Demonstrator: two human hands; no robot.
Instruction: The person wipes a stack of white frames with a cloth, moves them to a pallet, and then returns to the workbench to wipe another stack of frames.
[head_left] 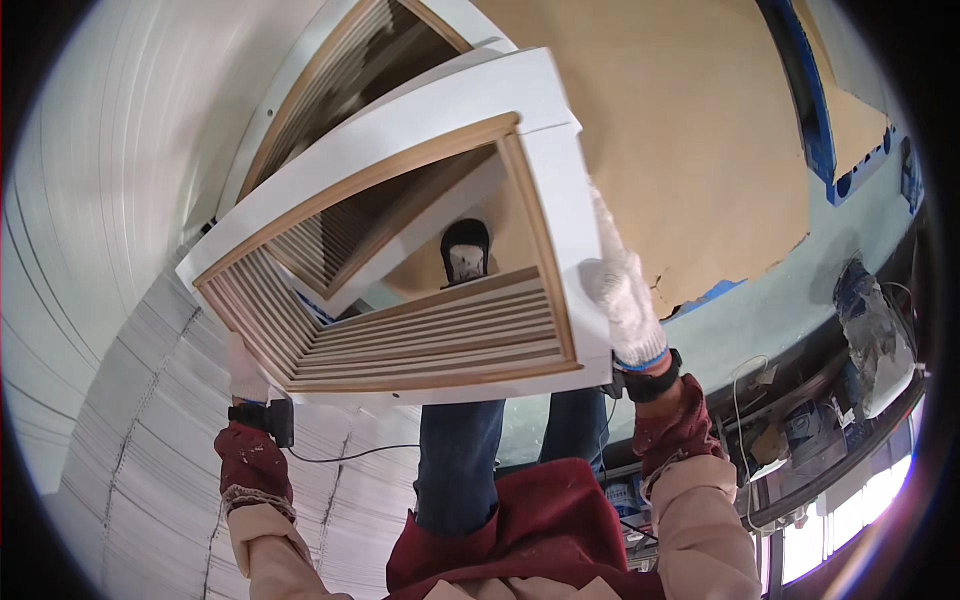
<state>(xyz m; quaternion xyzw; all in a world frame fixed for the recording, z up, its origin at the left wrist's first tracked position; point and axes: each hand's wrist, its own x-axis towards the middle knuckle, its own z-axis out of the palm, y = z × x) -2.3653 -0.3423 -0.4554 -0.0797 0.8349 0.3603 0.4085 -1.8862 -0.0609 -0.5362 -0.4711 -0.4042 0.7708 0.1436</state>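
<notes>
Between my two hands is a white frame with a tan wood-coloured trim around its opening and grooved, slatted inner sides. It is tilted, its left end lower than its top right corner. My right hand, in a white knit glove with a blue cuff edge, grips the frame's right side; its fingers run along the outer edge. My left hand, also in a pale glove, holds the lower left corner, its fingers mostly hidden. Behind it stands a second similar frame, partly covered by the first.
A brown board or cardboard sheet with a ragged edge covers the floor ahead. My dark shoe shows through the frame's opening. White ribbed sheeting lies on the left. Right, a cluttered shelf carries a plastic-wrapped bundle. A black cable hangs near my left wrist.
</notes>
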